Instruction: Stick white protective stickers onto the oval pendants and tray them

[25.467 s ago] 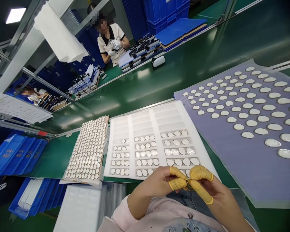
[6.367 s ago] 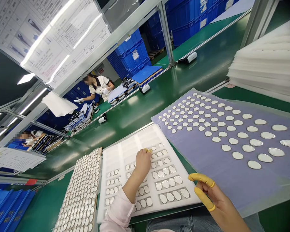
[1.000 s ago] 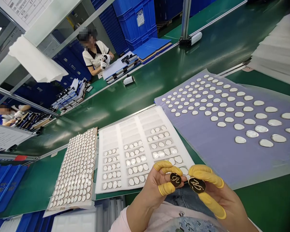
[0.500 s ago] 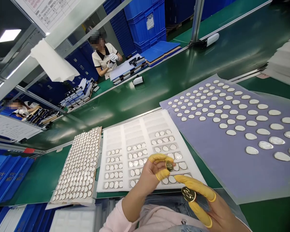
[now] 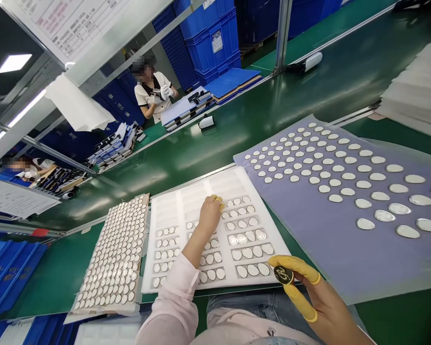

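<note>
My right hand (image 5: 319,292), in yellow finger cots, pinches a round black-and-gold badge (image 5: 283,275) by its edge, its emblem towards me. My left hand (image 5: 210,211) reaches over the white foam tray (image 5: 181,203), its yellow-covered fingertips close together at a slot in the upper middle. What those fingers hold, if anything, is hidden. Several pale oval pieces (image 5: 249,252) lie in rows in the tray's slots. To the right, a purple-tinted sheet (image 5: 290,215) carries spaced rows of similar white ovals (image 5: 380,196).
Left of the tray lies a board packed with white discs (image 5: 111,258). Blue bins (image 5: 10,273) stand at far left. Beyond the green conveyor (image 5: 172,158), a gloved co-worker (image 5: 154,93) handles something beside stacked folders (image 5: 187,108); another person sits farther left. White foam sheets (image 5: 416,91) are stacked at right.
My left hand has moved up and left from near my right hand to the foam tray; the gold badge it held is out of sight. My right hand keeps its badge, nearly still.
</note>
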`<state>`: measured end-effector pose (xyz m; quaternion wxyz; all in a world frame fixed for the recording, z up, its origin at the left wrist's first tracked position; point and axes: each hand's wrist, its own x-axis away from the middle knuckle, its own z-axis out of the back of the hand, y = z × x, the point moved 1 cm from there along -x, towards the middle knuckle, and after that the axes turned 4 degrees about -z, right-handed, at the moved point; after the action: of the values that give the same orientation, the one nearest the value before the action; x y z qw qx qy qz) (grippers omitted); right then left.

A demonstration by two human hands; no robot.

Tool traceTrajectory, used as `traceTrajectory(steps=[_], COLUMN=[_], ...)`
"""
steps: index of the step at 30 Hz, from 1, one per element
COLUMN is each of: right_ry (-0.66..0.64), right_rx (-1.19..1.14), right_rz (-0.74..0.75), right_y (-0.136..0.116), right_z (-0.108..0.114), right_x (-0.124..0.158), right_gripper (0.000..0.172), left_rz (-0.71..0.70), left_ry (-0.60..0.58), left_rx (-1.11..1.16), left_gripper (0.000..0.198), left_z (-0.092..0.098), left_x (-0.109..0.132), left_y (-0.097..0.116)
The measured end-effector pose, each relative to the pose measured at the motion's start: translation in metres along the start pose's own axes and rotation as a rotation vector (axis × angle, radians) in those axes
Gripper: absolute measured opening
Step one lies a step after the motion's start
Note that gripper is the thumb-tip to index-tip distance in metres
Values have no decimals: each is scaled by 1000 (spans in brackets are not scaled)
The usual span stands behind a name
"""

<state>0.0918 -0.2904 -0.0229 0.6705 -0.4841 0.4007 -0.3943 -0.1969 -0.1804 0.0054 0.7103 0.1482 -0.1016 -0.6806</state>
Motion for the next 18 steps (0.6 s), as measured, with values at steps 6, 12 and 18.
traceTrajectory(steps=[6, 12, 18], right_ry=[45, 56, 114], right_rx=[-128, -159, -60], right_rz=[75, 83, 115], right_y=[-18, -28, -36], right_z=[-2, -2, -2], right_x=[-8, -10, -14], right_gripper=[34, 33, 27], left_rz=[-5, -31, -154], left_ry=[-1, -14, -231], left_rx=[10, 88, 561], left_gripper=[26, 28, 21], left_z=[0, 16, 34], left_x=[-3, 11, 84], left_y=[-9, 21, 89])
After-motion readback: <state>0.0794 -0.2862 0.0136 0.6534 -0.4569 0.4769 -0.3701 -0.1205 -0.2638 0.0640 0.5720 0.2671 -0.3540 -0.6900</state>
